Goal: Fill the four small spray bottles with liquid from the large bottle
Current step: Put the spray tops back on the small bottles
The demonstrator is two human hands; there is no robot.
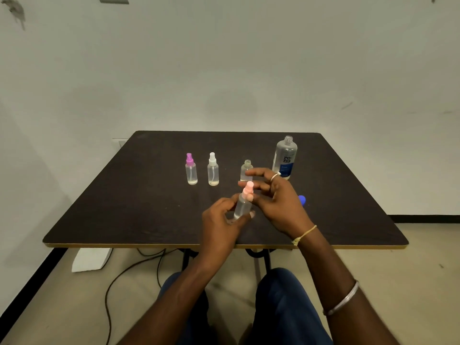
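Head camera is showing the left hand [219, 217] grasping a tilted pink-capped spray bottle [242, 206] over the table [124, 207]. The right hand [278, 202] is touching its pink top; whether that grip is pinching is unclear. Beyond the grip an uncapped small bottle [246, 168] is standing, the large bottle [285, 158] farther right.

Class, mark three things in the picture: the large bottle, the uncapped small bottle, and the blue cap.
large bottle [285, 158]: head view, on its label.
uncapped small bottle [246, 168]: head view, on its shoulder.
blue cap [302, 199]: head view, on its visible side.
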